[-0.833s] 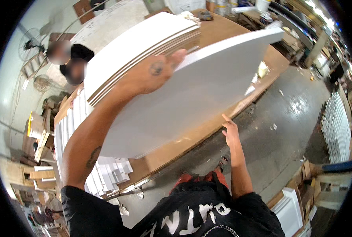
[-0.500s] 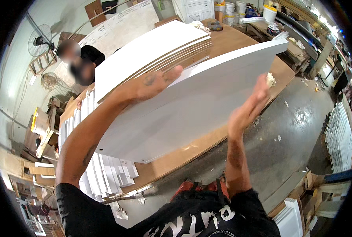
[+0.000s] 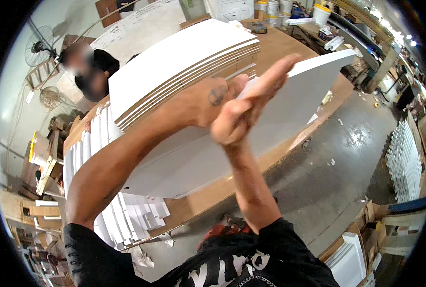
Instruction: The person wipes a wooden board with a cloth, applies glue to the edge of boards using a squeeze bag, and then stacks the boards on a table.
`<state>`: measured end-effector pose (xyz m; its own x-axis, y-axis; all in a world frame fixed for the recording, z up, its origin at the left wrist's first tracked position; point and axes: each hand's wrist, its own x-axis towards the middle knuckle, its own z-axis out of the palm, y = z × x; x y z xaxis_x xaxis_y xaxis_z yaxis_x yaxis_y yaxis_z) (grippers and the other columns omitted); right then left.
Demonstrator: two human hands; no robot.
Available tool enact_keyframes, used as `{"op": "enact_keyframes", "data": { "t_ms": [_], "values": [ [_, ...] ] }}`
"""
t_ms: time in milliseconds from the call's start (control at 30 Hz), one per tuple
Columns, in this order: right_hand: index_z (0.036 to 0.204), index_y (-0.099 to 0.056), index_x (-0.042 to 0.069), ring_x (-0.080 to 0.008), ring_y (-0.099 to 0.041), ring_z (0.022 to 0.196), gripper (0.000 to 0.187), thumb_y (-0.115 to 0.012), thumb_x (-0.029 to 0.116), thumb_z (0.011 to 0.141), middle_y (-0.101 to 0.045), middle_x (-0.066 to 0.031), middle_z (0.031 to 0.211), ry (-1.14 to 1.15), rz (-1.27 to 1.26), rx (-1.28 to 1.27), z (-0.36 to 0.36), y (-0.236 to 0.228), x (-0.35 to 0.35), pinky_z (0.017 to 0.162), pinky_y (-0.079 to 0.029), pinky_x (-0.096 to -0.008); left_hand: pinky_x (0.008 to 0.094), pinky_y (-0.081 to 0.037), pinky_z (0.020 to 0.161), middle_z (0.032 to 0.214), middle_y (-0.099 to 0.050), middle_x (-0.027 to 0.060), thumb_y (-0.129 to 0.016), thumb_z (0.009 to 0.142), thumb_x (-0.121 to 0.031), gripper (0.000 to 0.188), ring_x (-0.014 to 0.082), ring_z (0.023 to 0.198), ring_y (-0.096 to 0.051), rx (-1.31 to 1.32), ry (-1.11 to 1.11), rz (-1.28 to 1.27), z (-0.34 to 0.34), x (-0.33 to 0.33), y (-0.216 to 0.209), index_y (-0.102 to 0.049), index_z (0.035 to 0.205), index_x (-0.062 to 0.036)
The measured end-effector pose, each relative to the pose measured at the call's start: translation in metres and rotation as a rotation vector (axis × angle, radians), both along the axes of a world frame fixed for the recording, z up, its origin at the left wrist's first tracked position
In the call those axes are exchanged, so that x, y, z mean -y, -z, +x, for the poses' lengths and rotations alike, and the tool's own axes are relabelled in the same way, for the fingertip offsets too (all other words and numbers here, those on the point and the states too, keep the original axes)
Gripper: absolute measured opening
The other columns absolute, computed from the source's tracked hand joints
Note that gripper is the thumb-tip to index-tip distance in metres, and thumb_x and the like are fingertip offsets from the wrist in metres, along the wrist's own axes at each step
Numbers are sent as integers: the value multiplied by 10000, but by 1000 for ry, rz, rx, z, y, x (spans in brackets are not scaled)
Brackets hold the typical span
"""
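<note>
A large white panel [image 3: 198, 158] stands on its long edge on a brown-topped table, leaning a little, with a small dark hole near its lower left corner. My left hand [image 3: 215, 100] is at the panel's upper edge and closed over it; its fingertips are partly hidden. In front of the panel and crossing close to the left hand is my right hand [image 3: 253, 103], fingers stretched out and slightly blurred, nothing held. Behind the panel lies a stack of white-faced boards [image 3: 174, 62] with brown edges.
Several narrow white strips [image 3: 122, 215] lie at the table's left end. Another person [image 3: 96, 71] is beyond the stack on the left. A power tool [image 3: 257, 27] rests at the table's far side. Scraps litter the grey floor [image 3: 347, 158] to the right.
My right hand has swung left from the panel's right part to beside my left hand. The left hand has shifted slightly right along the upper edge. The panel stays upright.
</note>
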<state>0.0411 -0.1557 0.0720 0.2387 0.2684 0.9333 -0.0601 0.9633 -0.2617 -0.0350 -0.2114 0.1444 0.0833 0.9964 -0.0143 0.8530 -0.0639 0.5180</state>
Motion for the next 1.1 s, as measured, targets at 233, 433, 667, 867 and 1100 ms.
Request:
{"op": "enact_keyframes", "data": {
  "t_ms": [233, 433, 667, 867, 1100],
  "values": [
    [1453, -23, 19, -389, 43, 1392, 720, -141, 518, 948, 35, -285, 1484, 11, 177, 39, -5, 13, 13, 1101, 62, -505, 417, -386, 972, 1182, -534, 233, -632, 775, -479, 669, 325, 1115, -508, 47, 206, 67, -43, 1, 26, -508, 1199, 24],
    [1462, 24, 88, -357, 99, 1393, 666, -117, 495, 956, 105, -231, 1495, 247, -343, 162, 61, 8, -85, 1077, 95, -559, 370, -404, 639, 713, -520, 127, -231, 956, -538, 667, 232, 664, -476, -93, -256, -23, 29, 12, -9, -583, 857, 20],
    [1462, -17, 79, -351, 44, 1400, 677, -210, 482, 954, 24, -247, 1497, 95, -220, 11, 24, 1, -20, 1100, 69, -520, 368, -378, 551, 651, -510, 105, -293, 846, -719, 788, 220, 596, -452, 39, -180, 227, 6, 25, 10, -572, 794, 17],
    [1472, -30, 137, -392, -13, 1393, 694, -190, 546, 935, -11, -257, 1494, -38, -4, -39, 5, 8, 26, 1101, 6, -550, 373, -400, 568, 790, -580, 148, -381, 689, -850, 959, 261, 658, -501, 147, 193, 359, -21, 0, 44, -571, 974, 45],
    [1462, 41, 81, -407, 84, 1383, 677, -224, 451, 960, 128, -257, 1484, 168, 4, -48, 64, -19, -73, 1097, -1, -546, 366, -348, 495, 534, -424, 53, -209, 954, -570, 709, 184, 498, -399, -36, -199, -96, 26, 0, -3, -577, 706, -17]
  ]
}}
